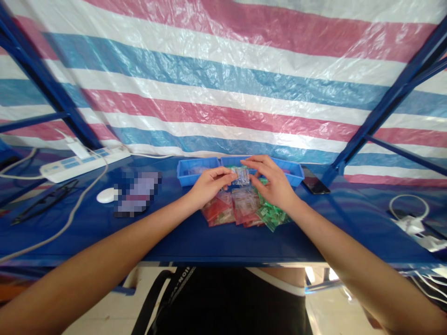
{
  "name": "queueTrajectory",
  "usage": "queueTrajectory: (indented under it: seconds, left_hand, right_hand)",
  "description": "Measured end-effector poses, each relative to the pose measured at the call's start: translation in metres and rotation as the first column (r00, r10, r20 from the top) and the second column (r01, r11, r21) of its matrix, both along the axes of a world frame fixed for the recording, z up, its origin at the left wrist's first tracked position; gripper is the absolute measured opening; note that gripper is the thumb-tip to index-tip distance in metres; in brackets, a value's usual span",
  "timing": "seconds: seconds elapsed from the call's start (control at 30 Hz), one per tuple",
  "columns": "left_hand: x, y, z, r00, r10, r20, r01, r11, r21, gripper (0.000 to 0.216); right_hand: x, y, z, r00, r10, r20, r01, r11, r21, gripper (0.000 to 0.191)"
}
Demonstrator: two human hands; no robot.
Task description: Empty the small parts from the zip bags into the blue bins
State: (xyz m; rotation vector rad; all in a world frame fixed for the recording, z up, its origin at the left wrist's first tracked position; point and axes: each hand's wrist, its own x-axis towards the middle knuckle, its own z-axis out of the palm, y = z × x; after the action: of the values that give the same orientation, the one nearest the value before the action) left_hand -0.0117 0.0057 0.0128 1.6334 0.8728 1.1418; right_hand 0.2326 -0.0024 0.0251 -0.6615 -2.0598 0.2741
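A small clear plastic bag [242, 176] with little pieces in it is held up over the table. My left hand [209, 184] pinches its left edge between thumb and fingers. At the bag's right side is my right hand [276, 185], its fingers apart and curved; whether the thumb touches the bag I cannot tell. Below lie several zip bags of small parts: red-edged bags [220, 213] on the left and middle, and a green bag [273, 215] on the right. Just behind my hands stand a left blue tray [185, 176] and a right blue tray [296, 173], both partly hidden.
A black phone [316, 181] lies right of the trays. On the left are a white mouse [107, 195], a blurred-out flat object [139, 193], a power strip [84, 163] and a loose cable [75, 209]. A white charger [412, 224] sits far right. Striped sheeting [223, 83] hangs behind.
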Motion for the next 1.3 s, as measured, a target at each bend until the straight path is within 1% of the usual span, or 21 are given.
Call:
queueTrajectory:
  seconds: [0.07, 0.13, 0.23, 0.3, 0.37, 0.43, 0.5, 0.57, 0.63, 0.7, 0.77, 0.8, 0.83, 0.87, 0.93, 0.97, 1.03, 1.1, 1.17, 1.23, 1.3]
  left_hand:
    - [0.001, -0.001, -0.001, 0.999, -0.036, 0.012, 0.036, 0.999, -0.031, 0.04]
    - [0.002, -0.001, -0.002, 0.997, -0.066, 0.034, 0.068, 0.996, -0.063, 0.042]
    - [0.001, 0.0, -0.003, 0.996, -0.072, 0.043, 0.076, 0.994, -0.082, 0.055]
    - [0.0, 0.0, 0.0, 0.999, -0.038, 0.011, 0.038, 0.999, 0.012, 0.059]
    - [-0.002, -0.002, 0.004, 0.999, -0.014, -0.043, 0.021, 0.986, 0.166, 0.056]
    - [-0.003, -0.006, 0.008, 0.993, -0.041, -0.11, 0.069, 0.96, 0.271, 0.049]
    - [-0.002, -0.011, 0.011, 0.985, -0.08, -0.152, 0.122, 0.95, 0.287, 0.04]
    - [0.0, -0.015, 0.012, 0.984, -0.081, -0.158, 0.12, 0.959, 0.257, 0.037]
    - [0.001, -0.015, 0.011, 0.986, -0.04, -0.163, 0.078, 0.969, 0.234, 0.038]
    - [0.0, -0.013, 0.01, 0.985, 0.035, -0.169, 0.011, 0.964, 0.264, 0.039]
    - [-0.005, -0.009, 0.01, 0.974, 0.131, -0.184, -0.057, 0.931, 0.359, 0.039]
    - [-0.009, -0.006, 0.011, 0.96, 0.187, -0.206, -0.083, 0.899, 0.43, 0.038]
    - [-0.013, -0.003, 0.013, 0.937, 0.246, -0.247, -0.091, 0.857, 0.508, 0.037]
    - [-0.018, 0.0, 0.014, 0.901, 0.321, -0.293, -0.091, 0.799, 0.594, 0.037]
    - [-0.028, 0.006, 0.018, 0.815, 0.452, -0.363, -0.075, 0.704, 0.706, 0.037]
    - [-0.033, 0.009, 0.02, 0.772, 0.505, -0.386, -0.076, 0.676, 0.733, 0.038]
    - [-0.041, 0.014, 0.023, 0.696, 0.585, -0.416, -0.09, 0.646, 0.758, 0.037]
    - [-0.046, 0.016, 0.023, 0.609, 0.65, -0.455, -0.127, 0.646, 0.753, 0.038]
    - [-0.048, 0.018, 0.021, 0.49, 0.686, -0.537, -0.168, 0.679, 0.715, 0.043]
    - [-0.049, 0.019, 0.018, 0.372, 0.67, -0.642, -0.175, 0.73, 0.66, 0.05]
    - [-0.049, 0.02, 0.014, 0.3, 0.649, -0.7, -0.15, 0.756, 0.637, 0.055]
  right_hand:
    - [0.0, -0.001, 0.0, 0.999, 0.028, 0.025, -0.029, 0.999, 0.033, 0.035]
    - [-0.001, -0.001, 0.0, 0.999, 0.036, 0.029, -0.037, 0.999, 0.021, 0.027]
    - [-0.003, -0.001, 0.0, 0.999, 0.018, -0.048, -0.022, 0.997, -0.074, 0.019]
    - [-0.004, 0.001, 0.0, 0.991, 0.002, -0.133, -0.026, 0.983, -0.181, 0.021]
    - [-0.005, 0.004, -0.001, 0.979, -0.006, -0.205, -0.056, 0.953, -0.297, 0.028]
    - [-0.004, 0.007, -0.004, 0.968, -0.009, -0.25, -0.092, 0.915, -0.392, 0.034]
    - [-0.003, 0.01, -0.006, 0.962, -0.006, -0.271, -0.123, 0.882, -0.455, 0.037]
    - [-0.003, 0.011, -0.007, 0.962, 0.0, -0.272, -0.137, 0.864, -0.484, 0.039]
    - [-0.002, 0.011, -0.007, 0.964, -0.002, -0.266, -0.136, 0.855, -0.5, 0.043]
    - [-0.002, 0.011, -0.006, 0.963, -0.01, -0.269, -0.134, 0.848, -0.513, 0.047]
    - [-0.003, 0.01, -0.004, 0.962, -0.018, -0.271, -0.133, 0.84, -0.526, 0.048]
    - [-0.003, 0.009, -0.002, 0.963, -0.023, -0.269, -0.128, 0.838, -0.53, 0.048]
    - [-0.003, 0.009, -0.001, 0.965, -0.028, -0.262, -0.121, 0.837, -0.534, 0.047]
    - [-0.003, 0.008, 0.0, 0.967, -0.035, -0.254, -0.111, 0.837, -0.536, 0.047]
    - [-0.004, 0.006, 0.001, 0.97, -0.039, -0.239, -0.098, 0.838, -0.537, 0.046]
    - [-0.004, 0.006, 0.001, 0.972, -0.037, -0.232, -0.096, 0.839, -0.535, 0.046]
    - [-0.004, 0.005, 0.001, 0.976, -0.029, -0.215, -0.092, 0.841, -0.533, 0.046]
    - [-0.004, 0.006, -0.001, 0.982, -0.017, -0.189, -0.087, 0.844, -0.53, 0.047]
    - [-0.003, 0.008, -0.003, 0.987, -0.001, -0.159, -0.083, 0.848, -0.523, 0.046]
    - [-0.002, 0.01, -0.005, 0.991, 0.019, -0.132, -0.084, 0.855, -0.511, 0.046]
    - [-0.002, 0.01, -0.006, 0.994, 0.033, -0.104, -0.08, 0.87, -0.487, 0.045]
